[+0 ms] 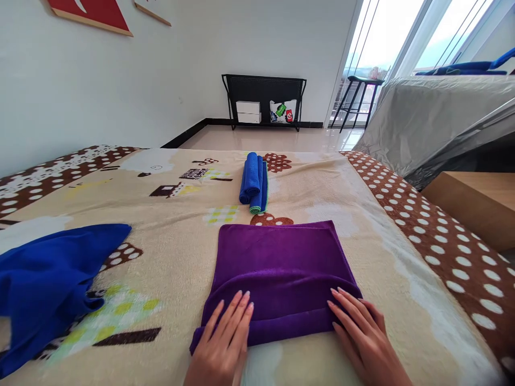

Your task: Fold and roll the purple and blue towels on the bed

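Observation:
A purple towel [277, 252] lies spread on the patterned bed cover, its near edge turned over into a narrow roll. My left hand [225, 338] rests on the left end of that roll, fingers stretched out flat. On the right end lies my right hand [362, 332], also with its fingers extended over the cloth. Beyond the towel's far edge sit rolled blue towels [252, 179], one edged in green. A crumpled blue cloth [52, 284] is spread out to the left of my left hand.
The beige bed cover [169, 246] has brown polka-dot borders. A black rack [263, 86] holding white boxes stands by the far wall. To the right are a wooden box [475, 198], a plastic-draped piece of furniture [442, 112] and a black stool [358, 99] near the window.

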Demonstrator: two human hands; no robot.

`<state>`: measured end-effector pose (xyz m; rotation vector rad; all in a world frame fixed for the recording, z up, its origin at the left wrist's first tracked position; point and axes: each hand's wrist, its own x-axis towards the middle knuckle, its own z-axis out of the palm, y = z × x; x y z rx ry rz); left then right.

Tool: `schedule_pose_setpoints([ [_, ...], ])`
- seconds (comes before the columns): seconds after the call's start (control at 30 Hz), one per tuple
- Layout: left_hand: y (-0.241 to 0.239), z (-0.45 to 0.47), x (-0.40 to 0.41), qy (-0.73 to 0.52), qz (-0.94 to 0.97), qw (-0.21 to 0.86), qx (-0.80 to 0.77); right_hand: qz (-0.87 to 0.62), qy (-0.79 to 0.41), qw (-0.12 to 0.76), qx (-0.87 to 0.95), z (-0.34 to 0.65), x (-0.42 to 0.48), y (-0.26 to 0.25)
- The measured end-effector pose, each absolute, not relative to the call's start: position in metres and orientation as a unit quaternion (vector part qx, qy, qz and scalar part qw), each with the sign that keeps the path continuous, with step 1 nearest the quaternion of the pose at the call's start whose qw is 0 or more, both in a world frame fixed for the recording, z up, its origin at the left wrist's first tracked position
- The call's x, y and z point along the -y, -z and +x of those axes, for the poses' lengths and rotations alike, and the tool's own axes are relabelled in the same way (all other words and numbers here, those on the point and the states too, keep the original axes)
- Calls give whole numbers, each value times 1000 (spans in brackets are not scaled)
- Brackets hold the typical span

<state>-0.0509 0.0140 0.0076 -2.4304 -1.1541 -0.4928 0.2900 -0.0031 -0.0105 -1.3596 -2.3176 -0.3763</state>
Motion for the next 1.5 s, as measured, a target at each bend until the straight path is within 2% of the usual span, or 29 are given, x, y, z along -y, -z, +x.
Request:
schedule_pose_setpoints([
  [0.23,-4,-11,-16,244,-918,150,275,-450,81,228,860,266,-1,-3],
  [0.8,-6,-16,-16,168,-932,165,276,-411,105,149,893,283,0,6],
  [1.5,8,-24,-16,188,-935,137,268,-391,106,160,900,293,1,8],
])
